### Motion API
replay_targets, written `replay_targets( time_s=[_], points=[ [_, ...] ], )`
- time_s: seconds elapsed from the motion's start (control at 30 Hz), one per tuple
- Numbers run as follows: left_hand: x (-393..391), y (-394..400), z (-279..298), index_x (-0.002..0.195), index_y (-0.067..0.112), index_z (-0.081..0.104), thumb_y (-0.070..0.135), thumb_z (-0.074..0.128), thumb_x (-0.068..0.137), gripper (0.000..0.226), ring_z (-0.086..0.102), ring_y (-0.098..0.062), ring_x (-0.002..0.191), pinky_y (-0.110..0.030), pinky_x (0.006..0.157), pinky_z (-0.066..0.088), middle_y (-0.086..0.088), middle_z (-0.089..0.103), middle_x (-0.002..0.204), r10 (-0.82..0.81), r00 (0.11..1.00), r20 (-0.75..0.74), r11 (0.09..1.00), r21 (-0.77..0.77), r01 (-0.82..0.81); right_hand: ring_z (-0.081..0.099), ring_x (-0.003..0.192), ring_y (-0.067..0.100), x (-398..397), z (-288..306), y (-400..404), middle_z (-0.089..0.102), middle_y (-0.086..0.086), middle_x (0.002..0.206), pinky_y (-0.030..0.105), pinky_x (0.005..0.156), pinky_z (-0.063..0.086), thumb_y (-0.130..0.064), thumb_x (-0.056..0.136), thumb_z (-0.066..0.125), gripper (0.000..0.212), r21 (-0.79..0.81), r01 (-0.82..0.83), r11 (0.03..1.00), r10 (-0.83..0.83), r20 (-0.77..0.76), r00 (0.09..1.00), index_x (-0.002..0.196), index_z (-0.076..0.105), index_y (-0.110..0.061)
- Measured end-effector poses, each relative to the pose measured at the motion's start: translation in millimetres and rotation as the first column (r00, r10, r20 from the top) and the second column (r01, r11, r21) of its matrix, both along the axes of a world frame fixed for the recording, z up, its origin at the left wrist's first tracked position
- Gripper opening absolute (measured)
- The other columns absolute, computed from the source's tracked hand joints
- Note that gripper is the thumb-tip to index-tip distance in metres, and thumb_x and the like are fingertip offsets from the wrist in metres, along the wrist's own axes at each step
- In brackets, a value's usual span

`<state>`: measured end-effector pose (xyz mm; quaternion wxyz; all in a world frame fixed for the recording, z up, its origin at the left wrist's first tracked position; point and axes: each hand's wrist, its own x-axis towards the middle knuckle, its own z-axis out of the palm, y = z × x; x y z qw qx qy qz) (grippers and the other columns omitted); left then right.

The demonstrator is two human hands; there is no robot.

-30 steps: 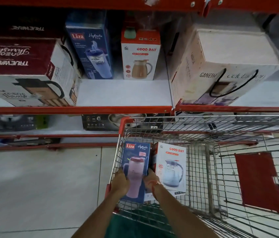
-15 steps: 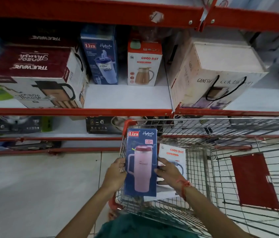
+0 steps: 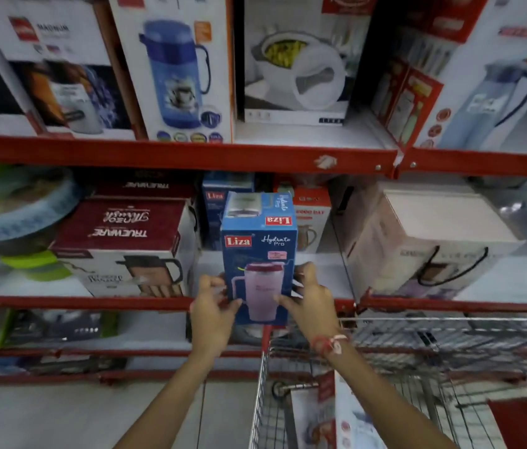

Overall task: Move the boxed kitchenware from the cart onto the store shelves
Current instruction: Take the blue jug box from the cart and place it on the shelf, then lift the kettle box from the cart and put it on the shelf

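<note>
Tall blue cardboard box, upright, printed with a red "Liza" logo, the words "Hydrate Pro" and a pink lidded tumbler with a handle; its top face repeats the logo upside down. The box is held in front of the red front edge of the middle shelf, above the near corner of the wire shopping cart. Whether its base touches the shelf cannot be told.

Left hand, at 7 o'clock of the box: fingers curled against the lower left edge, thumb on the front face. Right hand, at 4 o'clock: fingers wrapped round the lower right side, thumb on the front. The 2 hands clasp the box between them.

At 12 o'clock, behind the held box, a second blue Liza box stands at the back of the shelf. At 9 o'clock lies a maroon-and-white Trueware carton; at 3 o'clock, a large white carton with a black cord handle. In the cart, at 5 o'clock, rests a white box with red trim.
</note>
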<state>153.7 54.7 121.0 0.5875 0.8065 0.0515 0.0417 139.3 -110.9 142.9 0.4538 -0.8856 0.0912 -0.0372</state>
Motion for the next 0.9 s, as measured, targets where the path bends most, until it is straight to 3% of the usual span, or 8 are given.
replay_targets(
  time_s=[0.07, 0.2, 0.3, 0.4, 0.63, 0.73, 0.8, 0.9],
  points=[
    [25.0, 7.6, 1.4, 0.086, 0.011, 0.043, -0.007, 0.071, 0.072, 0.037, 0.062, -0.019, 0.086, -0.029, 0.070, 0.054, -0.004, 0.060, 0.090, 0.047, 0.998, 0.048, 0.997, 0.054, -0.050, 0.068, 0.103, 0.025, 30.5, -4.5, 13.0, 0.068, 0.009, 0.118, 0.044, 0.087, 0.058, -0.010, 0.075, 0.076, 0.053, -0.019, 0.016, 1.000, -0.016, 0.003, 1.000, 0.114, 0.041, -0.011],
    [64.6, 18.7, -12.7, 0.083, 0.008, 0.041, -0.006, 0.072, 0.071, 0.036, 0.063, -0.032, 0.081, -0.044, 0.073, 0.057, -0.008, 0.056, 0.080, 0.080, 0.996, 0.030, 0.985, 0.148, -0.084, 0.066, 0.105, 0.033, 78.3, -28.0, 32.6, 0.066, 0.015, 0.122, 0.050, 0.089, 0.056, -0.013, 0.076, 0.075, 0.065, -0.095, 0.004, 0.996, -0.008, -0.050, 0.999, 0.126, 0.034, -0.013],
    [86.0, 23.4, -23.0, 0.082, 0.008, 0.039, -0.004, 0.071, 0.072, 0.036, 0.065, -0.035, 0.076, -0.043, 0.069, 0.053, -0.016, 0.061, 0.076, 0.135, 0.991, -0.002, 0.962, 0.241, -0.131, 0.064, 0.108, 0.036, 98.4, -37.2, 44.1, 0.065, 0.018, 0.123, 0.047, 0.092, 0.055, -0.010, 0.080, 0.071, 0.060, -0.129, -0.002, 0.992, -0.009, -0.085, 0.996, 0.127, 0.034, -0.012],
    [100.6, 24.8, -30.6, 0.092, 0.003, 0.042, -0.002, 0.064, 0.077, 0.027, 0.065, -0.040, 0.083, -0.047, 0.072, 0.052, -0.028, 0.067, 0.087, 0.169, 0.984, -0.054, 0.931, 0.336, -0.142, 0.063, 0.109, 0.039, 110.9, -45.4, 50.8, 0.064, 0.020, 0.121, 0.045, 0.092, 0.053, -0.008, 0.084, 0.066, 0.051, -0.196, -0.009, 0.981, -0.015, -0.120, 0.993, 0.126, 0.037, -0.009],
    [102.9, 28.9, -49.7, 0.113, -0.005, 0.044, -0.007, 0.053, 0.080, 0.034, 0.061, -0.045, 0.094, -0.046, 0.079, 0.049, -0.031, 0.065, 0.102, 0.120, 0.985, -0.125, 0.928, 0.367, -0.067, 0.063, 0.102, 0.042, 119.2, -62.2, 43.1, 0.066, 0.025, 0.114, 0.048, 0.087, 0.054, -0.005, 0.090, 0.052, 0.039, -0.267, -0.069, 0.961, 0.045, -0.098, 0.994, 0.126, 0.037, -0.008],
    [87.6, 23.9, -62.9, 0.124, -0.003, 0.043, -0.006, 0.056, 0.080, 0.047, 0.057, -0.042, 0.105, -0.042, 0.087, 0.048, -0.028, 0.056, 0.120, 0.161, 0.969, -0.188, 0.918, 0.390, -0.077, 0.066, 0.099, 0.037, 100.1, -71.8, 25.2, 0.068, 0.020, 0.113, 0.044, 0.084, 0.057, -0.006, 0.090, 0.053, 0.037, -0.275, -0.101, 0.956, 0.094, -0.041, 0.995, 0.125, 0.044, -0.012],
    [70.4, 9.1, -69.0, 0.126, -0.004, 0.043, -0.006, 0.056, 0.078, 0.049, 0.052, -0.041, 0.113, -0.043, 0.092, 0.046, -0.028, 0.047, 0.130, 0.214, 0.959, -0.186, 0.908, 0.401, -0.125, 0.067, 0.094, 0.031, 73.9, -83.9, 8.6, 0.068, 0.014, 0.111, 0.039, 0.081, 0.058, -0.007, 0.090, 0.052, 0.030, -0.261, -0.032, 0.965, 0.042, 0.033, 0.999, 0.119, 0.051, -0.012],
    [41.4, -23.3, -76.3, 0.116, 0.001, 0.052, -0.005, 0.056, 0.078, 0.038, 0.053, -0.038, 0.109, -0.041, 0.094, 0.046, -0.023, 0.051, 0.124, 0.203, 0.965, -0.166, 0.926, 0.352, -0.135, 0.062, 0.088, 0.030, 27.0, -110.8, -20.7, 0.066, 0.013, 0.099, 0.034, 0.076, 0.053, -0.010, 0.092, 0.046, 0.019, -0.318, 0.109, 0.942, -0.052, 0.181, 0.982, 0.105, 0.060, -0.007]
  ],
)
